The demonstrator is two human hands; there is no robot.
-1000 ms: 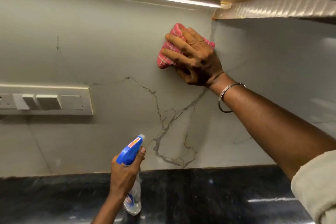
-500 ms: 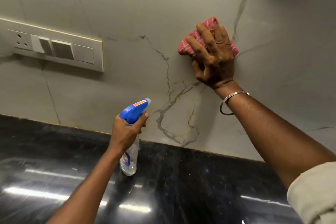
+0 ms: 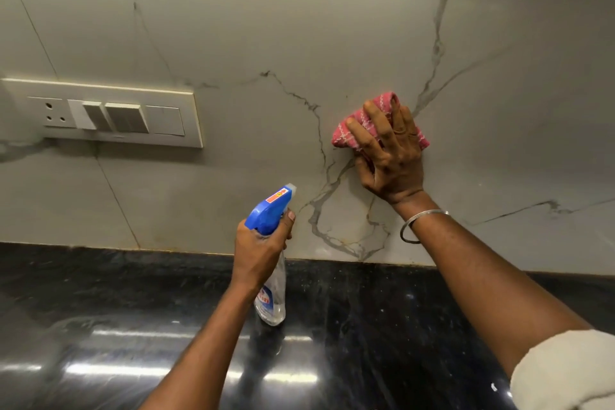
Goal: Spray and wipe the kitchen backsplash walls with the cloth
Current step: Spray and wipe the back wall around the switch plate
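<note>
Your right hand (image 3: 391, 156) lies flat with fingers spread, pressing the bunched pink checked cloth (image 3: 352, 128) against the grey veined marble backsplash (image 3: 299, 27); the cloth shows above and to the left of your fingers. Your left hand (image 3: 261, 248) is closed around the neck of the clear spray bottle with a blue trigger head (image 3: 271, 210), nozzle toward the wall, above the glossy black stone counter (image 3: 100, 326). A cream switch plate (image 3: 109, 113) sits on the wall at far left.
</note>
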